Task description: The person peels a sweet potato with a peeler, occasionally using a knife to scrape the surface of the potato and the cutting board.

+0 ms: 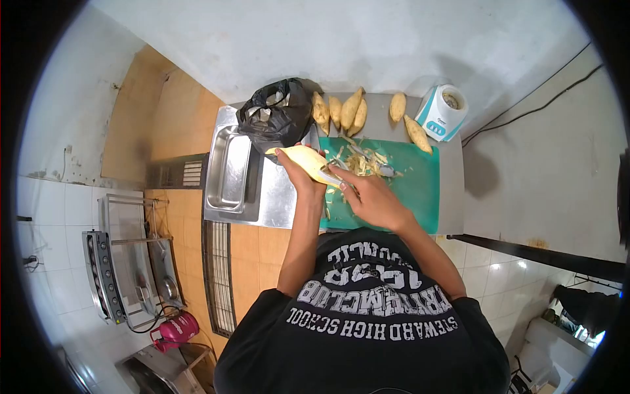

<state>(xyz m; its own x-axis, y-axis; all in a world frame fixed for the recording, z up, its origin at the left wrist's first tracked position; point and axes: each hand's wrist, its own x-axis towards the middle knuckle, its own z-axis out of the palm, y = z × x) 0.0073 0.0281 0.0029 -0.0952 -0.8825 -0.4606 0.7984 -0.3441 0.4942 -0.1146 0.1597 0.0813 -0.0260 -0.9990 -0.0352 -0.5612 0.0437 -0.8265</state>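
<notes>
My left hand (pixel 306 182) is wrapped round a pale yellow sweet potato (pixel 300 155), which lies slanted over the left edge of the green cutting board (pixel 417 203). My right hand (pixel 375 201) is closed on a peeler (pixel 327 168), its index finger stretched along it and its head against the near end of the sweet potato. The fingers hide most of the peeler. Behind my right hand, a heap of peelings (pixel 359 164) covers part of the board, with a grey object (pixel 386 171) among them.
Several unpeeled sweet potatoes (pixel 352 109) lie along the wall, two of them farther right. A black plastic bag (pixel 279 111) stands at back left, beside a steel sink (pixel 228 167). At back right is a white and turquoise appliance (pixel 443 113).
</notes>
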